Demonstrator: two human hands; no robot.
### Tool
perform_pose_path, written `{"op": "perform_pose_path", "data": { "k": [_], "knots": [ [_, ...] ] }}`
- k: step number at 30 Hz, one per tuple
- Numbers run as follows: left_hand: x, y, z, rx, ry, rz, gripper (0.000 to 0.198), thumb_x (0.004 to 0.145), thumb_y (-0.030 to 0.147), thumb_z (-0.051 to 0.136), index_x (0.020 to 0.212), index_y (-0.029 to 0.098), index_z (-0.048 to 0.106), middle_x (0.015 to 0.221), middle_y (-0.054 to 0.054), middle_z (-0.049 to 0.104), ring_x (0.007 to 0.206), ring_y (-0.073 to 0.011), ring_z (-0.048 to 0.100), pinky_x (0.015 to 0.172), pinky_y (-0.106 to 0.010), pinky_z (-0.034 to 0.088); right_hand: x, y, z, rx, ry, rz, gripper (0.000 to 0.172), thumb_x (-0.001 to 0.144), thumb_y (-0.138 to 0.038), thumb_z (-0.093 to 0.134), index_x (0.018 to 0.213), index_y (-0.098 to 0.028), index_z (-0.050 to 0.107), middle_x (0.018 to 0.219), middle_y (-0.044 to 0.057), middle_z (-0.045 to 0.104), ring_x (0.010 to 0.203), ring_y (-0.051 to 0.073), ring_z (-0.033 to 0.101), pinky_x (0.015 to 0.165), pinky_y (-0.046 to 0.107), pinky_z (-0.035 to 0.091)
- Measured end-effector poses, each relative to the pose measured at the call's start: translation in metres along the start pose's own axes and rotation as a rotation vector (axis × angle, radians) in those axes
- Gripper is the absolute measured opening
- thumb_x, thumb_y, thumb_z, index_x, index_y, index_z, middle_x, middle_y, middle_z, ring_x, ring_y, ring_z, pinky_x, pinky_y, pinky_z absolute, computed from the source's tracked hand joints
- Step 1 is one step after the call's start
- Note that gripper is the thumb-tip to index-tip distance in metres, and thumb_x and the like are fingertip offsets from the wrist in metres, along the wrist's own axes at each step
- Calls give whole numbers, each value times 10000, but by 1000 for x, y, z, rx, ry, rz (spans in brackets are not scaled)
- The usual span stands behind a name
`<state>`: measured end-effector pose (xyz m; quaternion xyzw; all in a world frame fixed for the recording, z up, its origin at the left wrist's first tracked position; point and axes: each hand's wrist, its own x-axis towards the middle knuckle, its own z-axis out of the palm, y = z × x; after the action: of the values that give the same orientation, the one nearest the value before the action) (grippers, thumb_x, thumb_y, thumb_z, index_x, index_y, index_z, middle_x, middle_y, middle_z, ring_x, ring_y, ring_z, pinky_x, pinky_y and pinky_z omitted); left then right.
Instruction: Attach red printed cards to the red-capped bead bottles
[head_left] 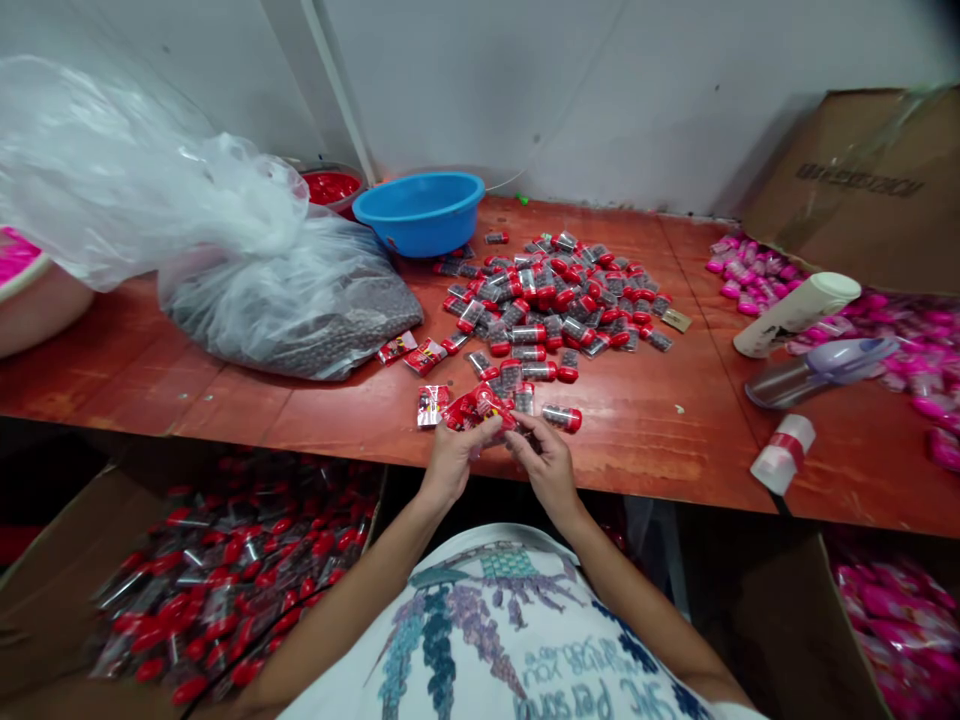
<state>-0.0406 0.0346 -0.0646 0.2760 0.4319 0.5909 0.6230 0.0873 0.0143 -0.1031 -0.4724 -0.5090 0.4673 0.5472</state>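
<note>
Close to the table's front edge, my left hand (451, 462) is closed on some red printed plastic packets (480, 402). The fingers of my right hand (550, 468) pinch the right side of the same packets; what exactly lies between the fingertips is partly hidden. Just left of them a red and white packet (433, 405) lies flat, with two more red packets (426, 356) farther back. Beyond my hands spreads a heap of small clear bottles with red caps (555, 290), filled with dark pellets. One such bottle (562, 417) lies right of my right hand.
A clear bag of dark pellets (300, 310) and a blue basin (421, 215) stand behind left. To the right are a white cylinder (796, 314), a clear jug (817, 372), a roll (783, 452) and pink pieces (930, 350). Below left, a carton (52, 570) holds red-capped bottles.
</note>
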Motion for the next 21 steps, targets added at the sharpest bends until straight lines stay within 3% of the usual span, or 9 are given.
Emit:
{"op": "perform_pose_path", "data": {
  "k": [4,8,11,14,21],
  "knots": [
    [2,2,1,28,67,12,285,552,168,831,791,151,677,774,-14,714,717,-167,672,716,-280,540,2,1,-1,188,-36,139,400,738,-336,707,1110,-261,582,923,5,632,708,144,596,518,232,516],
    [6,6,-2,54,59,12,265,530,156,840,729,153,666,734,-6,710,718,-172,675,728,-284,540,4,2,-4,200,-96,144,282,768,-316,677,1028,-223,618,932,19,639,781,156,615,659,283,551],
    [7,6,-6,81,-7,9,269,539,135,834,750,155,668,739,-6,714,723,-164,675,746,-278,539,4,3,-6,81,-41,17,243,789,-260,663,1028,-224,642,945,29,631,836,163,616,772,317,534],
    [8,4,-9,62,-42,-9,353,534,120,834,847,159,674,787,-19,727,742,-171,683,764,-293,540,3,1,-7,-95,6,-193,218,825,-211,620,1036,-250,657,948,31,602,867,160,602,774,303,525],
    [11,0,-3,-58,28,105,204,609,166,801,739,156,644,752,1,707,652,-126,654,658,-236,536,0,-3,-4,-254,18,-457,297,858,-131,577,1106,-285,631,988,38,590,900,155,611,790,303,531]
  ]
}}
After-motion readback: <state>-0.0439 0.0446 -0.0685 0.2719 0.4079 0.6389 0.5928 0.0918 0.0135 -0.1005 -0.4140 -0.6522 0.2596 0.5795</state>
